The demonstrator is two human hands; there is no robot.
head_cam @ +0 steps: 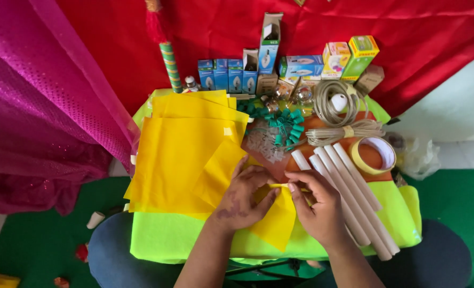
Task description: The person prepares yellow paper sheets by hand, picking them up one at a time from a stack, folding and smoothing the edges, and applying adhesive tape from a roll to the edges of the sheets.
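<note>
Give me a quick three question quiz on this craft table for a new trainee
1. True or false: both hands are pinching a folded yellow sheet.
2. What lies just to the right of the right hand? A) white tubes B) scissors C) a glue bottle
3. Fill in: the roll of tape rests on an ______ surface.

Key:
1. True. The left hand and the right hand both grip the sheet at its top edge.
2. A. Several white tubes lie side by side at a slant.
3. Orange: an orange board beneath the coiled cord.
</note>
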